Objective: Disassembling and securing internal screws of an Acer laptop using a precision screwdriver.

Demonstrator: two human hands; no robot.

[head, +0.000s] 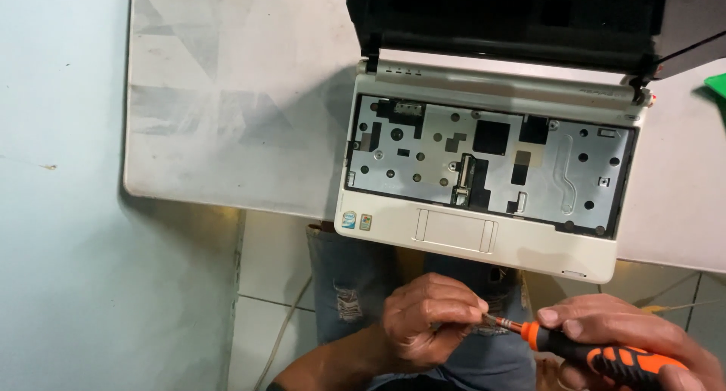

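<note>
A small white laptop [484, 243] lies open on a pale table [227, 96], its keyboard removed so the grey metal tray [560, 172] with holes and cut-outs shows. Its dark screen [499, 13] stands at the top. Below the table's front edge, over my lap, my right hand [643, 338] grips an orange and black screwdriver [597, 353]. My left hand [427, 319] pinches the screwdriver's metal tip [501, 323] between its fingertips. Both hands are clear of the laptop.
My knees in torn blue jeans [348, 285] sit under the table, above a white tiled floor [272, 262]. A light blue wall [60, 209] fills the left. A green object [716, 85] peeks in at the right edge. A thin cable [283, 330] runs down the floor.
</note>
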